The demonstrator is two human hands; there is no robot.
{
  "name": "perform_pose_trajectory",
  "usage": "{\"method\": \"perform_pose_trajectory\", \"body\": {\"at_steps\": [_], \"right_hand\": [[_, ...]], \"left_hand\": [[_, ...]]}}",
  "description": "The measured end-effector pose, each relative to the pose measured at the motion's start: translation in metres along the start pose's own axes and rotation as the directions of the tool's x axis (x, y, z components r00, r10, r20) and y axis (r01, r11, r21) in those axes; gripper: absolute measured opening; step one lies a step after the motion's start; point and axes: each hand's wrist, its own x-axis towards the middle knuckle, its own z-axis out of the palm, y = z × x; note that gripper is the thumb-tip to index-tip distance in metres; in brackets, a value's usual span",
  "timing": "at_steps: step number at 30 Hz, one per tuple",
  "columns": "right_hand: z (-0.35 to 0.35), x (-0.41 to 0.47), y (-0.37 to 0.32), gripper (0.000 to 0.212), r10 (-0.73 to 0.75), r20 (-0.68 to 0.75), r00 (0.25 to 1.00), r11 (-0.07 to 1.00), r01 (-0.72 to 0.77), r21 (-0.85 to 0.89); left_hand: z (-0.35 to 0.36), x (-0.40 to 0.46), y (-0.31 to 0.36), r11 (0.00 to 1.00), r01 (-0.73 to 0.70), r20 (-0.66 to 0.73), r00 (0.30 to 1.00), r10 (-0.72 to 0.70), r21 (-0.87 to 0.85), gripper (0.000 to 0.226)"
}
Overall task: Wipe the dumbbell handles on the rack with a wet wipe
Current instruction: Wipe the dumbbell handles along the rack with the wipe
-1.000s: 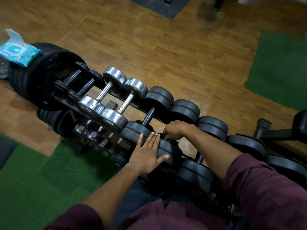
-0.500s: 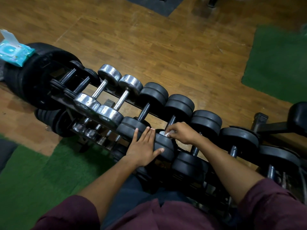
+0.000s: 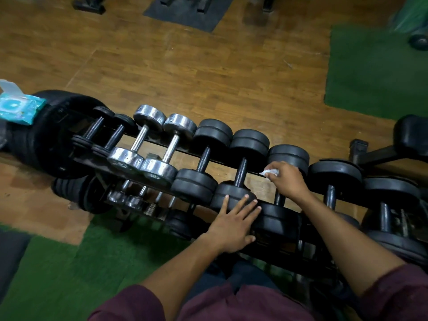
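Observation:
A black rack (image 3: 159, 142) holds a row of dumbbells, two chrome ones (image 3: 149, 135) at the left and black ones to the right. My right hand (image 3: 287, 179) grips a crumpled white wet wipe (image 3: 269, 173) over the handle of a black dumbbell (image 3: 280, 198), close to its far weight. My left hand (image 3: 234, 218) lies flat with straight fingers on the near weight of the neighbouring black dumbbell (image 3: 239, 172), whose bare handle shows just left of the wipe.
A teal wet-wipe pack (image 3: 17, 107) with its flap up lies on stacked black weight plates (image 3: 58, 135) at the far left. Smaller dumbbells sit on a lower shelf (image 3: 134, 200). Wooden floor and green mats (image 3: 375, 72) surround the rack.
My right hand has moved with the wipe from one dumbbell's handle to the handle of the dumbbell to its right, further up towards the far weight. The left hand stays flat on the near weight.

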Motion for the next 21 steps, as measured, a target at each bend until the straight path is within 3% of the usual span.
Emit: {"method": "perform_pose_trajectory", "body": {"at_steps": [5, 12, 15, 18, 21], "right_hand": [[-0.009, -0.029, 0.010, 0.008, 0.089, -0.095, 0.991, 0.995, -0.093, -0.042], [-0.011, -0.053, 0.021, 0.009, 0.096, -0.071, 0.993, 0.989, -0.103, -0.105], [-0.013, -0.051, 0.025, 0.013, 0.042, 0.025, 0.999, 0.998, -0.041, -0.046], [-0.012, -0.044, 0.033, 0.021, -0.027, 0.171, 0.985, 0.990, 0.051, -0.132], [-0.014, -0.032, 0.039, 0.021, -0.068, 0.404, 0.912, 0.964, 0.164, -0.208]], "left_hand": [[-0.002, -0.004, 0.007, 1.000, -0.011, 0.032, 0.999, 0.011, -0.013, 0.086], [-0.010, -0.005, 0.022, 0.994, 0.005, 0.045, 0.999, 0.000, -0.109, 0.086], [-0.009, -0.003, 0.030, 0.992, 0.007, 0.048, 0.999, -0.001, -0.128, 0.086], [-0.008, 0.004, 0.037, 0.987, 0.035, 0.045, 0.999, -0.028, -0.158, 0.089], [-0.009, 0.016, 0.045, 0.977, 0.094, 0.023, 0.996, -0.091, -0.190, 0.089]]}}
